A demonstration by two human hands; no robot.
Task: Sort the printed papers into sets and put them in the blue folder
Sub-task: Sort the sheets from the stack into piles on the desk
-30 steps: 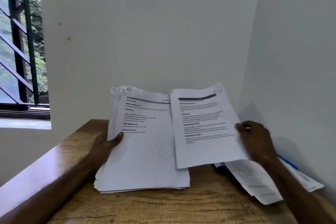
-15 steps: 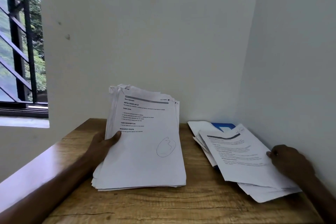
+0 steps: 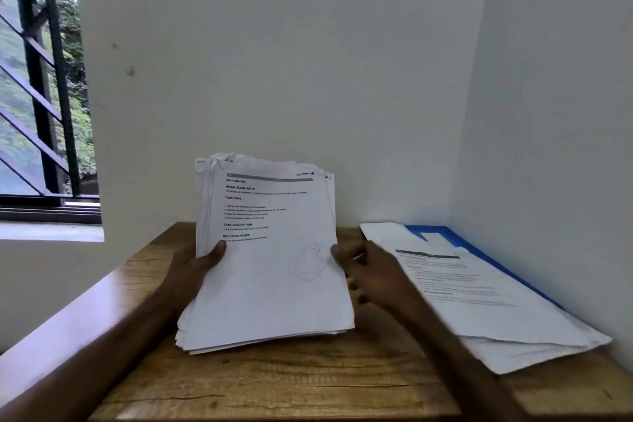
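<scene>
A thick stack of printed papers (image 3: 270, 271) stands tilted up from the wooden table (image 3: 274, 384), its lower edge resting on the wood. My left hand (image 3: 195, 271) grips its left edge, thumb on the top sheet. At the stack's right edge my right hand (image 3: 370, 276) touches the top sheet with its fingertips; motion blur hides whether it pinches the sheet. The top sheet bears a pen-circled mark low on the right. To the right a loose pile of sorted sheets (image 3: 479, 298) lies flat on the blue folder (image 3: 442, 233), of which only the far and right edges show.
White walls close the table in at the back and on the right (image 3: 548, 147). A barred window (image 3: 37, 96) is at the far left. The table's left edge borders a pale ledge (image 3: 68, 319).
My right hand laid the single sheet on the pile over the blue folder, let it go and came back left to the stack's right edge. My left hand kept hold of the stack.
</scene>
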